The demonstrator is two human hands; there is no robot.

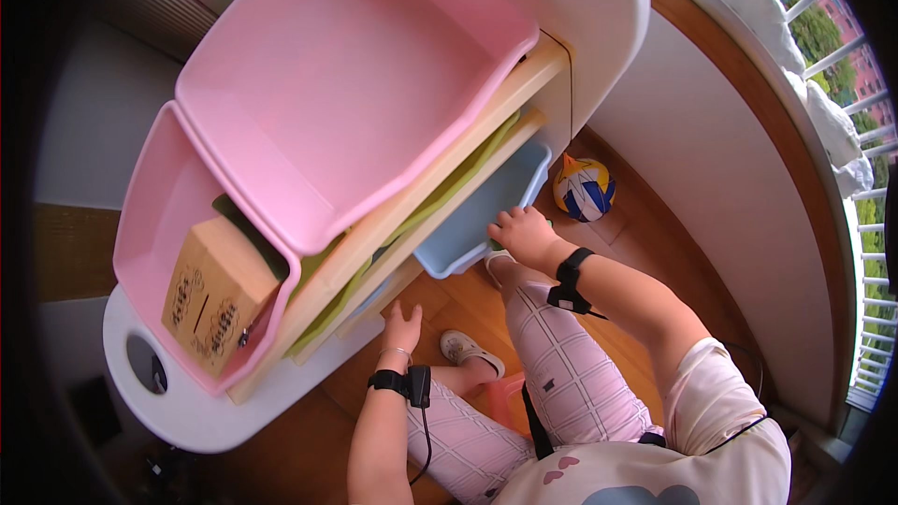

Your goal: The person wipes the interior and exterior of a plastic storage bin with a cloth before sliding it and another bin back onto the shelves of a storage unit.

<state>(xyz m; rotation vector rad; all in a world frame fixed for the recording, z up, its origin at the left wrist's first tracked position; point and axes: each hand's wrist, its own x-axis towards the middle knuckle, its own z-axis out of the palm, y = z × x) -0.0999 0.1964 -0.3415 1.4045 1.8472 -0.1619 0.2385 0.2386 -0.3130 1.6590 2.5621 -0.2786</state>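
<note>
My right hand [527,237] is at the front edge of a light blue plastic bin [459,224], which sticks out of a storage rack. Its fingers are curled around a green object [495,245]. Only small bits of that object show past the hand, so its kind is hidden. Lower and to the left, my left hand [402,330] hangs in front of the rack's lower shelves with fingers apart and nothing in them. The part of the blue bin that shows has no items in it.
Two pink bins top the rack; the large one [351,84] is bare inside, the smaller one [151,210] holds a slotted wooden box [217,287]. Green bins [456,182] sit below. A volleyball [584,189] lies by the curved wall [701,154]. A pink stool [506,400] is beneath me.
</note>
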